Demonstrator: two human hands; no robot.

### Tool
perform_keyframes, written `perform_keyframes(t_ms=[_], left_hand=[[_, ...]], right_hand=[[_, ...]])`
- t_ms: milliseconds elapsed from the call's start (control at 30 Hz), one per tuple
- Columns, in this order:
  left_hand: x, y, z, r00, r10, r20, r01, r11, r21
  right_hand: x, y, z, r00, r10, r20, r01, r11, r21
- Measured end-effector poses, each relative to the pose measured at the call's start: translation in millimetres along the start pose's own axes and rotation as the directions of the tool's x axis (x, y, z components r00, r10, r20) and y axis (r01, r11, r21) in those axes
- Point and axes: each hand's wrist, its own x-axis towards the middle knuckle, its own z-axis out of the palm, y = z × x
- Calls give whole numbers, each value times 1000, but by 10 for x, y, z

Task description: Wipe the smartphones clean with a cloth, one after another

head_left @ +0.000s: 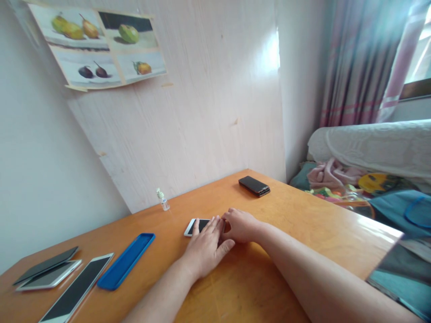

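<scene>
A white-framed smartphone point(192, 228) with a dark screen lies on the wooden table in front of me. My left hand point(208, 249) rests flat across it, fingers stretched out and thumb apart, covering much of the screen. At the phone's right end, my right hand point(240, 225) has its fingers curled and pinched together, touching or almost touching the left fingertips. Whatever the right fingers grip is hidden behind the two hands. The phone's right end is also covered.
Left on the table point(168, 278) are a blue case point(126, 264), a long white-framed phone point(79, 289) and a white tablet point(50, 276) under a dark cover point(47, 265). Further back stand a small pump bottle point(163, 200) and a stack of dark phones point(254, 185) near the wall.
</scene>
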Motion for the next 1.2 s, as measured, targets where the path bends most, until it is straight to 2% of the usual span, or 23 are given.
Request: perform_keyframes(t_ms=[100, 200, 267, 333, 433, 533, 633, 733, 833, 900, 1000, 1067, 1133, 1200], left_hand=[[-10, -164, -1, 989, -147, -22, 148, 988, 49], [-25, -364, 19, 941, -337, -36, 338, 936, 94], [-34, -368, 27, 925, -379, -36, 381, 919, 96], [-42, -244, 20, 942, -334, -25, 335, 939, 76], [-51, 33, -18, 994, -112, 8, 112, 994, 18], [-57, 139, -51, 1000, -9, 9, 9, 1000, 3], [-62, -43, -35, 993, -118, -26, 119, 991, 54], [-66, -316, 19, 947, -315, -65, 320, 940, 118], [-64, -405, 63, 913, -398, -84, 406, 905, 125], [-58, -323, 72, 933, -355, -69, 360, 928, 100], [-50, -119, 57, 986, -166, -22, 167, 985, 32], [-48, -47, 37, 998, -69, -10, 69, 998, 8], [-47, -81, 21, 996, -81, -21, 81, 996, 20], [-47, -197, 15, 982, -187, -41, 188, 981, 41]], right_hand=[[-9, -7, -19, 1000, 5, 2, -5, 1000, 4], [-13, -16, -39, 1000, 18, 4, -18, 1000, 17], [-14, -22, -45, 1000, 29, 7, -29, 999, 27], [-16, -27, -41, 1000, 26, 1, -26, 999, 29], [-20, -29, -25, 1000, 15, -16, -14, 1000, 14], [-21, -21, -11, 1000, 9, -19, -9, 1000, 2], [-18, -21, -13, 1000, 4, -25, -3, 1000, 15], [-16, -40, -22, 999, 31, -22, -31, 999, 22], [-16, -67, -23, 998, 55, -29, -55, 998, 13], [-15, -77, -14, 997, 70, -44, -70, 998, 2], [-11, -73, 5, 991, 111, -74, -111, 994, -7], [-10, -66, 14, 987, 131, -96, -132, 991, -6], [-10, -62, 17, 985, 135, -105, -137, 991, -7], [-11, -61, 15, 986, 136, -93, -138, 990, -12]])
